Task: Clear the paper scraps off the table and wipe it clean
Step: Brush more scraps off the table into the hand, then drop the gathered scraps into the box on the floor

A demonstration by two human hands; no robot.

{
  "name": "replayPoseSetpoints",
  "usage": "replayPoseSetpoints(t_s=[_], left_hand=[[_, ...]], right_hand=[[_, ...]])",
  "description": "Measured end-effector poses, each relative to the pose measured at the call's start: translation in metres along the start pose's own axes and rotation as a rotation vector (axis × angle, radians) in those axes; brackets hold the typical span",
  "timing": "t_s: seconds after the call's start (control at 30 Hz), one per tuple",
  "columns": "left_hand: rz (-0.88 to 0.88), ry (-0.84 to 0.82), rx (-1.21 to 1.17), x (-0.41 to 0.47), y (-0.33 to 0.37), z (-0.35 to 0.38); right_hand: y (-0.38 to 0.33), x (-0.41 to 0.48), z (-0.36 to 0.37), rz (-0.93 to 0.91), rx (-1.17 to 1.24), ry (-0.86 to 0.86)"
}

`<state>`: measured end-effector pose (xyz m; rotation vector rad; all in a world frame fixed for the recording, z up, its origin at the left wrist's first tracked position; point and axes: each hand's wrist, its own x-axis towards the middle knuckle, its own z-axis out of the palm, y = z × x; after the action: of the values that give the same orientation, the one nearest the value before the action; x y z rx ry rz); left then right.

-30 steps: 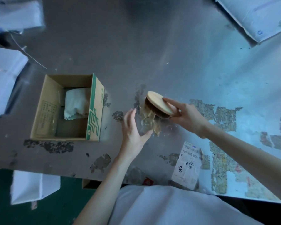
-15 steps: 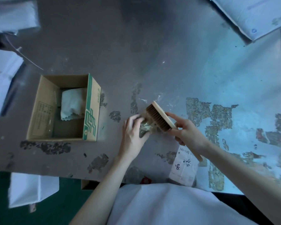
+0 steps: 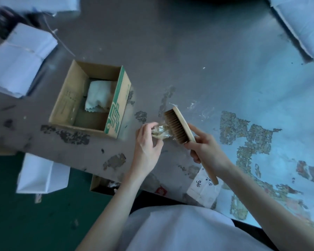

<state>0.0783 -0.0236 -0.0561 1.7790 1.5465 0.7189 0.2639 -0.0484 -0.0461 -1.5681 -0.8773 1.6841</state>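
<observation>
**Scrap pinched off the brush, over the bench's near edge**

Crumpled translucent scrap (image 3: 159,132) held just above the bench (image 3: 198,51), touching the brush bristles. Left hand (image 3: 146,147) curled round it, fingertips clamped on the wad. Right hand (image 3: 205,151) gripping the wooden brush (image 3: 179,126) by its handle, bristles turned left toward the scrap. Handle end sticks out below the wrist, over a white printed label (image 3: 202,190) lying on the bench. Open cardboard box (image 3: 116,105) sits left of the hands, near but apart; pale folded cloth (image 3: 98,96) inside it. Bench surface worn, patches of stuck paper residue (image 3: 246,134) to the right. White paper stacks (image 3: 20,58) at far left
</observation>
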Motion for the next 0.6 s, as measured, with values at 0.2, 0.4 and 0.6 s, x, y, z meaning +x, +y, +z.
replayPoseSetpoints(t_s=[0.2, 0.4, 0.6], left_hand=[[-0.185, 0.148, -0.015, -0.049, -0.012, -0.025], [-0.331, 0.253, -0.073, -0.104, -0.035, -0.045], [-0.486, 0.413, -0.173, -0.157, -0.072, -0.071]], right_hand=[[0.005, -0.007, 0.037, 0.03, -0.056, -0.159], [0.018, -0.019, 0.081, 0.047, -0.155, -0.292], [0.039, -0.028, 0.147, 0.041, -0.304, -0.408]])
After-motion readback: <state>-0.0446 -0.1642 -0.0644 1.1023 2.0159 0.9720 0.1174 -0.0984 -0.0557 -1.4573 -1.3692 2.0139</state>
